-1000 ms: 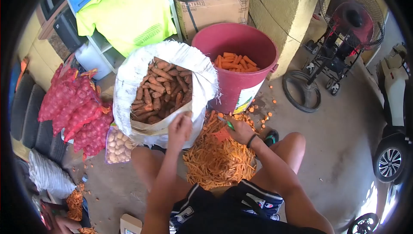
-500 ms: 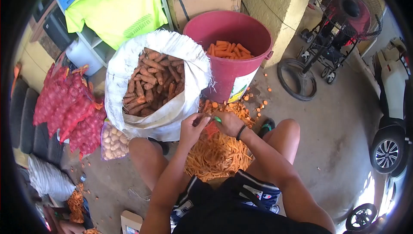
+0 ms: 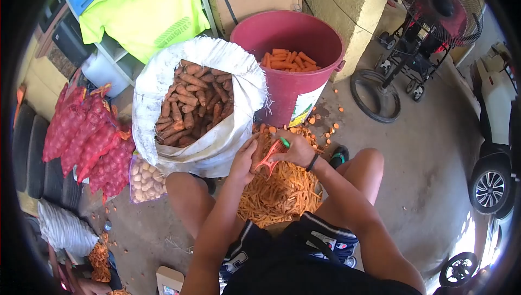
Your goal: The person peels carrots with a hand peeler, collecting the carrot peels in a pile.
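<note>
Head view: smooth grey concrete floor. Left hand grasps a dull carrot; right hand grips an orange peeler against it. Stringy peelings lie beneath both hands. Woven white sack and round red bucket stand beyond them.

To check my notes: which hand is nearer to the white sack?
Left. The left hand, holding a carrot, is right beside the white sack; the right hand, holding the peeler, is farther right, over the peelings.
</note>
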The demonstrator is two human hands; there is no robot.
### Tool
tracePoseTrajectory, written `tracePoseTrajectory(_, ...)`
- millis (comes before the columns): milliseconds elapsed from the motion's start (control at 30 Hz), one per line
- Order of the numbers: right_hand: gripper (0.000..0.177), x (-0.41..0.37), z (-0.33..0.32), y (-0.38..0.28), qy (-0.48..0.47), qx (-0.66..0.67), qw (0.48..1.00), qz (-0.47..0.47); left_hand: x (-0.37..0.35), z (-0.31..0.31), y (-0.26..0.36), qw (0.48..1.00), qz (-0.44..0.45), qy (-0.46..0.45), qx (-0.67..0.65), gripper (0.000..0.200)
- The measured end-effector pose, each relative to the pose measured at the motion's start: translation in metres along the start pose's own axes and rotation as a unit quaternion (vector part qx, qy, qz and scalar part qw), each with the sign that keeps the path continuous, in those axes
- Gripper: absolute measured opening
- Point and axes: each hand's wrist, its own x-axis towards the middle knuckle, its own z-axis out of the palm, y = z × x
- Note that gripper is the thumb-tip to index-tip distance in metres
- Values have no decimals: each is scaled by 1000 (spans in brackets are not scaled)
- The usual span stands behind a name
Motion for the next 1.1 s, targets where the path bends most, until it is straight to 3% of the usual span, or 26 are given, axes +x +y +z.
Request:
tracePoseTrajectory(67, 64, 1, -5, -21, -14, -1, 1000, 2, 0, 3, -4, 1000, -20, -3, -5, 41)
tracePoseTrajectory(167, 57, 4, -5, -15, 49, -52, 997, -42, -2, 3, -4, 999, -44, -14, 4, 42)
tracePoseTrajectory(333, 45, 18, -43, 19, 167, -123, 976, 61, -16, -2, 13, 983, -100, -48, 149, 43)
tracePoseTrajectory(400, 44, 19, -51, 22, 190, -127, 969, 90, -13, -15, 8, 990, -88, -56, 91, 42)
tracePoseTrajectory(467, 52, 11, -30, 11, 122, -67, 987, 86, -9, -8, 8, 996, -70, -34, 49, 40)
tracePoseTrajectory(533, 56, -1, -2, -8, 82, -48, 994, -52, -10, 18, 9, 998, -52, 25, 26, 39)
tracePoseTrajectory(633, 57, 1, -2, -19, 58, -88, 993, -57, -13, 15, 5, 998, -44, 7, 55, 42)
tracePoseTrajectory(733, 58, 12, -24, 6, 115, -111, 982, 104, -14, 1, 6, 994, -60, -14, 90, 44)
tracePoseTrajectory(833, 57, 15, -35, 16, 202, -151, 961, 109, -18, -7, 10, 993, -85, -25, 81, 44)
tracePoseTrajectory(933, 56, 4, 0, 0, 114, -61, 991, 36, -8, -13, 8, 996, -66, -55, 21, 43)
tracePoseTrajectory(1033, 55, -2, 16, -25, 73, -93, 991, -64, -19, 16, 12, 998, -49, 21, 28, 43)
tracePoseTrajectory(1100, 55, 1, 10, -17, 104, -112, 987, -41, -18, 4, 8, 997, -54, 10, 52, 43)
